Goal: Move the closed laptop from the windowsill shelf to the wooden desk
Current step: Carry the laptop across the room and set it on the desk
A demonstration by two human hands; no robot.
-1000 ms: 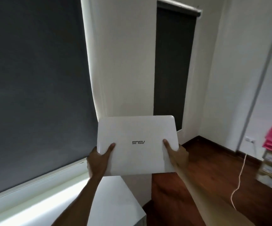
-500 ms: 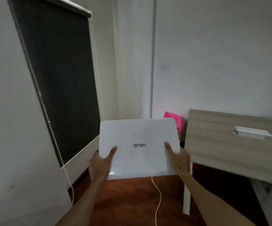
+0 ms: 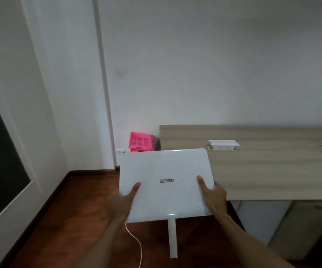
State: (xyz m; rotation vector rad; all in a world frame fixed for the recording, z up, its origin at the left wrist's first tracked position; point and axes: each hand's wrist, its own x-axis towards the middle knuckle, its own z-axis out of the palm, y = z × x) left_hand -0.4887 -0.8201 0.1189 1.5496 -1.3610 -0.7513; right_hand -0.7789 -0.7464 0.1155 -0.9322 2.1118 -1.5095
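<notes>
Closed laptop in my grip, off the desk.
My left hand and right hand clamp its side edges; wooden desk lies right.

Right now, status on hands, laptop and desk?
Left hand and right hand grip the closed laptop, airborne at the wooden desk left corner. White cable boxes further back; near surface bare.

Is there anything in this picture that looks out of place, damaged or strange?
Nothing looks damaged or spilled. The closed white laptop is held level in both hands, left hand and right hand, near the wooden desk. One small oddity: a thin white cable trails loose across the dark floor below the laptop.
</notes>
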